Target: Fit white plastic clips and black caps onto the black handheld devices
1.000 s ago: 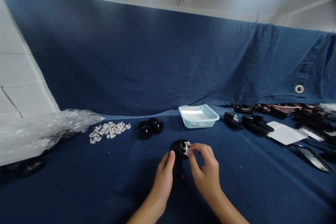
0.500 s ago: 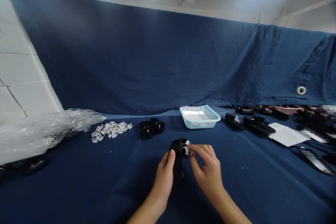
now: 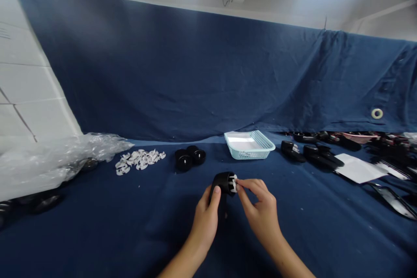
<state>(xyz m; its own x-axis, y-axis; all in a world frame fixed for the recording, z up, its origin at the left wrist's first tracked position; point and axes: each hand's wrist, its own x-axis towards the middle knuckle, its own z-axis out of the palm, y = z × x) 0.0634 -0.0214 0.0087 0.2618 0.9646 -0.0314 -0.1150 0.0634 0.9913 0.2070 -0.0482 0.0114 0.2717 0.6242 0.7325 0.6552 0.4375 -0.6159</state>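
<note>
My left hand is wrapped round a black hair-dryer-shaped housing, its handle pointing down and its round open end facing right. At that open end sits a white plastic piece, partly inside the rim. My right hand pinches this piece between thumb and forefinger. How deep the piece sits is too small to make out. Beyond the left hand lies a pile of similar white plastic pieces. Two short black cylindrical parts stand on the blue cloth farther back.
A light-blue plastic basket with white paper in it stands at the back. To the right lie more black housings, a white sheet and several dark parts. Clear plastic wrap covers black items at the left. A blue curtain hangs behind.
The white piece has turned and now sits more squarely at the housing's open end. My right fingertips have shifted slightly right. The whole view has moved a little.
</note>
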